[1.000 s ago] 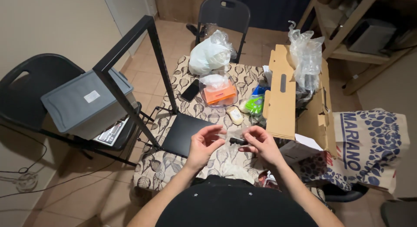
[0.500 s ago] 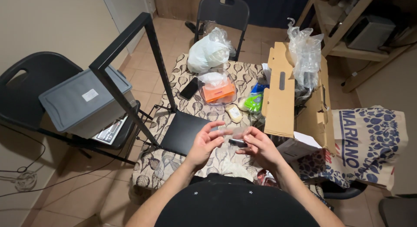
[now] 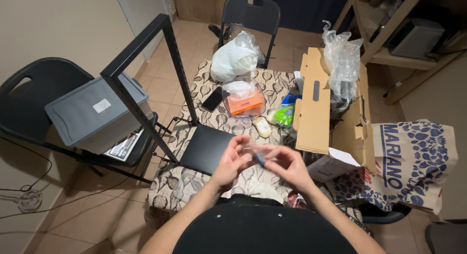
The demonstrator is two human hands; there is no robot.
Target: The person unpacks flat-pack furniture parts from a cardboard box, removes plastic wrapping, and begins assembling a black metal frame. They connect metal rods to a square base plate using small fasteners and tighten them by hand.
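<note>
Hands had drawn closer together: left hand and right hand both pinched a small clear plastic packet above the leaf-patterned tablecloth, at six o'clock from the orange-filled clear tub.

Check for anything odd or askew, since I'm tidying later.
A black frame leans tilted across the table and grey bin. Nothing looks spilled. Both hands hold a small clear item, too blurred to identify.

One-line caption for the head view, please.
Both hands, left hand and right hand, pinch a small dark item in clear wrap above a leaf-patterned table.
</note>
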